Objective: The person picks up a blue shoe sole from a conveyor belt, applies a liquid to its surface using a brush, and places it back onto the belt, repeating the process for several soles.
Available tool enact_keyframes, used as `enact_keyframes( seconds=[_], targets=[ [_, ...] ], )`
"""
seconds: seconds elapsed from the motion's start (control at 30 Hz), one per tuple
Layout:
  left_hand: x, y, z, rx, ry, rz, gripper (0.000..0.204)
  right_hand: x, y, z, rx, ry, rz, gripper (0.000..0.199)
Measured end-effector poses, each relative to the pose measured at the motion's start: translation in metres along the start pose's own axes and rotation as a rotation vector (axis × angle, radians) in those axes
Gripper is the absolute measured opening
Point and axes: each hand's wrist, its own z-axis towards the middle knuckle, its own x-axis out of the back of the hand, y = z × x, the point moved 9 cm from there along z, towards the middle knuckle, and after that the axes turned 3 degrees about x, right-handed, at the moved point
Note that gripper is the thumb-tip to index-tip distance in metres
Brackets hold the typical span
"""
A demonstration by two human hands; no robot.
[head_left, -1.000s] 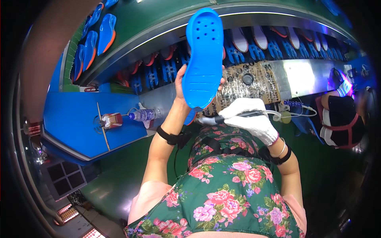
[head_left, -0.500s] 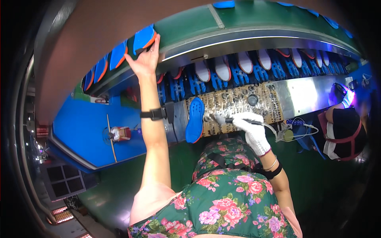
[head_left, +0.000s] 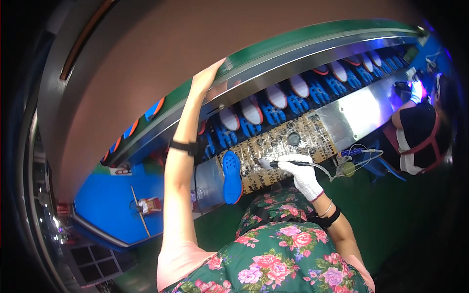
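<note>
My left arm stretches far up to the green upper conveyor belt point(head_left: 273, 46). My left hand point(head_left: 209, 77) is at its metal edge, its fingers hidden beneath the brown overhanging panel. My right hand point(head_left: 303, 178), in a white knitted glove, is closed round the dark handle of a brush point(head_left: 266, 163) with pale bristles and a thin hose trailing from it. The brush is over the cardboard-covered bench point(head_left: 273, 141). Just left of it lies a blue shoe sole point(head_left: 232, 178) with holes at its far end and a red-orange rim.
Blue-and-orange soles point(head_left: 154, 109) sit on the upper belt at left. Below runs a rack of blue holders with white soles point(head_left: 277, 96). A round dark cup point(head_left: 293, 139) stands on the bench. A co-worker point(head_left: 417, 122) sits at right. The large brown panel point(head_left: 161, 44) hangs overhead.
My view has turned and shifted. My left hand has gone farther along the upper belt, from beside a blue sole to under the panel. My right hand still holds the brush.
</note>
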Motion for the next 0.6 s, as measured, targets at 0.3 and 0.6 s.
enact_keyframes(
  seconds=[0.3,0.6],
  targets=[
    [0.006,-0.041,0.127,-0.287,0.088,0.223,0.043,0.044,-0.009,-0.016,0.099,0.107,-0.031,0.018],
    [0.093,-0.039,-0.172,-0.109,0.426,-0.125,0.019,0.080,-0.012,-0.046,0.063,0.116,-0.097,0.021]
  ],
)
